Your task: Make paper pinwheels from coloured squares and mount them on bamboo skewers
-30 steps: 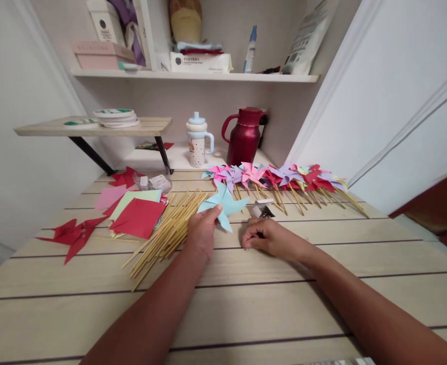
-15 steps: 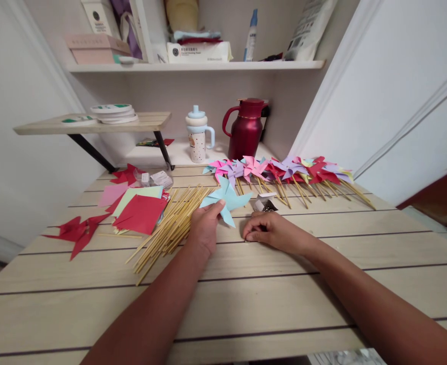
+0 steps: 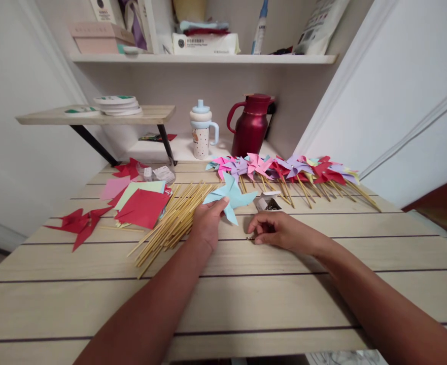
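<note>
A light-blue paper pinwheel head (image 3: pixel 233 196) is pinched by its near side between thumb and fingers of my left hand (image 3: pixel 207 223), raised over the ends of a bundle of thin wooden sticks (image 3: pixel 170 223). My right hand (image 3: pixel 272 230) rests low on the tabletop to the right, its fingers curled in a pinch around a small metal pin (image 3: pixel 250 238) that shows at the fingertips. Just beyond that hand stands a small opened box (image 3: pixel 264 202) with dark metal bits inside. A row of finished pinwheels (image 3: pixel 259 166) on sticks lies along the back.
Left of the sticks are red paper squares (image 3: pixel 142 209), a pale green sheet and a folded red pinwheel head (image 3: pixel 80 223). A dark red thermos jug (image 3: pixel 250 126) and a tumbler (image 3: pixel 201 134) stand behind. A small raised shelf (image 3: pixel 94 118) holds stacked white rolls.
My right hand's fingers have loosened slightly, and the metal pin now shows at their tips. My left hand keeps the blue pinwheel head. The camera view has shifted a little.
</note>
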Tool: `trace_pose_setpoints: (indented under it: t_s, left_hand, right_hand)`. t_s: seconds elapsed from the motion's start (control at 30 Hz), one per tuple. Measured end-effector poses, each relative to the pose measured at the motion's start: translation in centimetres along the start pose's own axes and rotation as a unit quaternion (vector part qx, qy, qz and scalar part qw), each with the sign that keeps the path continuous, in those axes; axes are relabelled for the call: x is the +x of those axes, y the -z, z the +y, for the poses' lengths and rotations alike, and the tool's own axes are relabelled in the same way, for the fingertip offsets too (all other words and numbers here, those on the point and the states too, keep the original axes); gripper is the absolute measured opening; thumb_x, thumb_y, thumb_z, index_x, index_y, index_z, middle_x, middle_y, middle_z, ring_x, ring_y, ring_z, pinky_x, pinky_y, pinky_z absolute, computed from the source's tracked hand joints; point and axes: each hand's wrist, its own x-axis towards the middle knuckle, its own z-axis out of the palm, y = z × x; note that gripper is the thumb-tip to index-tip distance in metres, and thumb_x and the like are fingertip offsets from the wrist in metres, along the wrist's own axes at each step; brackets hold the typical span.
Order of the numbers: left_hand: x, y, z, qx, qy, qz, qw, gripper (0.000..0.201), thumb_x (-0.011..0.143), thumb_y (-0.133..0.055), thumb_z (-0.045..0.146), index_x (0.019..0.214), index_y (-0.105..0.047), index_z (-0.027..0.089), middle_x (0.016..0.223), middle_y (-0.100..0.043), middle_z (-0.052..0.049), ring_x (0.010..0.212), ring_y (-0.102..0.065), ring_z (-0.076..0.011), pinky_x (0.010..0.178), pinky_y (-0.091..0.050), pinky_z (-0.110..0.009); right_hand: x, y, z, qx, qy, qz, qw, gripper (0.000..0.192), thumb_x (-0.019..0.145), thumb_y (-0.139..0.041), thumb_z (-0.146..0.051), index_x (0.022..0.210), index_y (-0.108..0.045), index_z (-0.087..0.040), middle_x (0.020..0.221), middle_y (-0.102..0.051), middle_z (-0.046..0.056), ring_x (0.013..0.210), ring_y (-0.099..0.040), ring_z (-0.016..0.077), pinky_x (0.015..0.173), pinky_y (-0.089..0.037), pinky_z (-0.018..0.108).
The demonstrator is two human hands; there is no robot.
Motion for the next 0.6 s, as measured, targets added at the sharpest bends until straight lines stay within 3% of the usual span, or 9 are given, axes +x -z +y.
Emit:
trace_pose_setpoints:
  t_s: [0.23, 0.6]
  left_hand:
    - [-0.1, 0.0, -0.2, 0.005, 0.000, -0.004, 1.000, 0.026, 0.057, -0.089, 0.028, 0.074, -0.076, 0.012, 0.080, -0.076, -0.008, 0.077, -0.068, -0.0183, 0.080, -0.052, -0.030]
    - [-0.1, 0.2, -0.4, 0.008, -0.002, -0.008, 1.000, 0.025, 0.059, -0.088, 0.029, 0.072, -0.075, 0.012, 0.076, -0.073, -0.006, 0.074, -0.066, -0.0162, 0.079, -0.052, -0.030]
  right_hand:
    - [0.3, -0.6, 0.1, -0.006, -0.013, 0.014, 1.000, 0.011, 0.078, -0.070, -0.030, 0.078, -0.068, -0.020, 0.069, -0.059, -0.002, 0.064, -0.051, 0.0132, 0.059, -0.041, 0.025]
    - [0.5, -1.1, 0.2, -0.022, 0.003, 0.022, 1.000, 0.010, 0.081, -0.067, -0.028, 0.076, -0.068, -0.020, 0.067, -0.060, -0.002, 0.062, -0.050, 0.0133, 0.058, -0.039, 0.025]
